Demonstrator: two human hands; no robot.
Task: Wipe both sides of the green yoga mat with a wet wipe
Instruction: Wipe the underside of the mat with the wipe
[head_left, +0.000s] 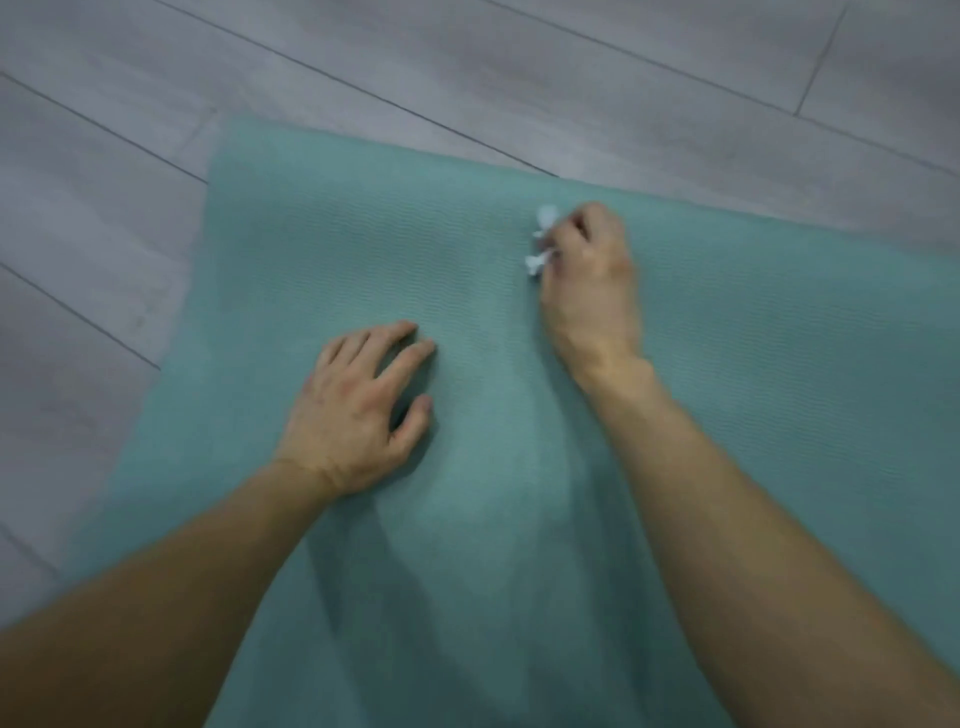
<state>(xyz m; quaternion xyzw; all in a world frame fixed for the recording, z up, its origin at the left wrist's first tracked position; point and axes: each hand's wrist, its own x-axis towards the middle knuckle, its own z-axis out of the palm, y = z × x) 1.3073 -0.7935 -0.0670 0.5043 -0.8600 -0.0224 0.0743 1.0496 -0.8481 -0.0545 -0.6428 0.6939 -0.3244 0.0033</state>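
Observation:
The green yoga mat (322, 249) lies flat on the floor and fills most of the view, its far edge and left corner visible. My right hand (589, 270) grips a crumpled white wet wipe (540, 244) and holds it down on the mat near the far edge. White bits of the wipe stick out to the left of the curled fingers. My left hand (358, 410) rests palm down on the mat's middle, fingers spread and fairly straight.
Grey wood-look floor planks (467, 62) surround the mat at the far side and on the left. The mat runs out of view at the right and at the bottom.

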